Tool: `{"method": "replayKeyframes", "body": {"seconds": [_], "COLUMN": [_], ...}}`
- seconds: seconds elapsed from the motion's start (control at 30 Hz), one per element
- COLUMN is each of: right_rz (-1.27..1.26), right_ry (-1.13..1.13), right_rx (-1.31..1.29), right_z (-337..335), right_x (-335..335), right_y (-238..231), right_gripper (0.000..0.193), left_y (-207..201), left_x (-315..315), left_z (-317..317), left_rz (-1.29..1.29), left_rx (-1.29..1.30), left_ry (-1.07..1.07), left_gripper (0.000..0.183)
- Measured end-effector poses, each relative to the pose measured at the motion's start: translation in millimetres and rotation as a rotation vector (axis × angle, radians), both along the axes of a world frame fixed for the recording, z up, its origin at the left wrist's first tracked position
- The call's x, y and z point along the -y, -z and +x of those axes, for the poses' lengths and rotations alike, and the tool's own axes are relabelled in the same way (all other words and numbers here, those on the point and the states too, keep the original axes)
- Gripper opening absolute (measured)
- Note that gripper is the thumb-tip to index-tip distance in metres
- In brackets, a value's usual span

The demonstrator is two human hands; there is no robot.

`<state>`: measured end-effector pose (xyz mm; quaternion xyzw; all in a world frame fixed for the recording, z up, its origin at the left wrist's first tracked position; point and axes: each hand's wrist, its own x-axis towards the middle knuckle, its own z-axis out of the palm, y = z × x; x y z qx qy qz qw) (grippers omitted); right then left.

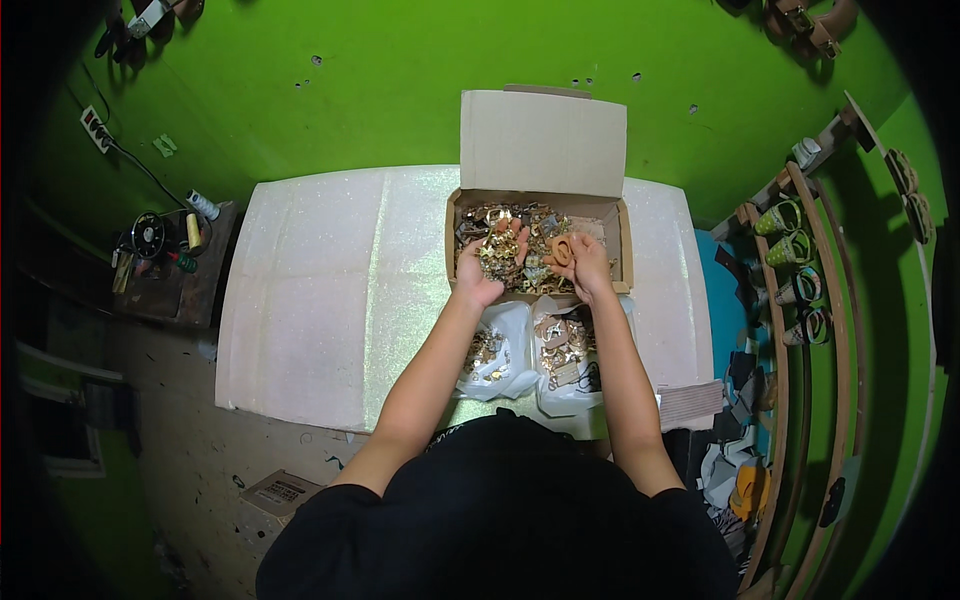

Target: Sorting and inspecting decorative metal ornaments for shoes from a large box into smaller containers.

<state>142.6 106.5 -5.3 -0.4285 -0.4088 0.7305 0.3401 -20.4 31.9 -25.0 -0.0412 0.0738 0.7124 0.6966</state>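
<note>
Open cardboard box (620, 235) set at table's (320, 300) far edge; metal buckles (497, 250) cupped in open left hand (487, 262), tan ring-shaped piece (562, 249) gripped by right hand (585, 265).

Metal fittings in the cardboard box (618, 232) — too small for us to identify singly; the left hand (484, 262) hides some — far-right shelf items are blurred.

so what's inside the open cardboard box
The cardboard box holds a heap of small gold metal pieces. Both hands reach in: the left hand and the right hand cover what lies under them.
</note>
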Motion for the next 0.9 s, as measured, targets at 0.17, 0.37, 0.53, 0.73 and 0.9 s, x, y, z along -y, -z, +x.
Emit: {"method": "replayKeyframes", "body": {"seconds": [0.17, 0.37, 0.53, 0.73, 0.9], "right_rz": [0.110, 0.088, -0.026, 0.131, -0.094], "right_ry": [0.080, -0.083, -0.058, -0.123, -0.086], "right_rx": [-0.060, 0.125, 0.045, -0.055, -0.189], "right_z": [-11, -6, -6, -6, 5], "right_x": [15, 8, 12, 17, 15], "right_y": [-3, 19, 12, 16, 6], "right_gripper": [0.017, 0.019, 0.022, 0.029, 0.036], "left_y": [5, 7, 4, 4, 2], "left_x": [0, 1, 4, 3, 2], "left_z": [-2, -1, -3, -2, 1], "left_rz": [0.021, 0.033, 0.000, 0.001, -0.010], "left_rx": [0.022, 0.022, 0.002, -0.005, -0.012], "left_ry": [-0.004, 0.000, -0.022, -0.019, -0.018], "left_gripper": [0.035, 0.035, 0.035, 0.036, 0.034]}}
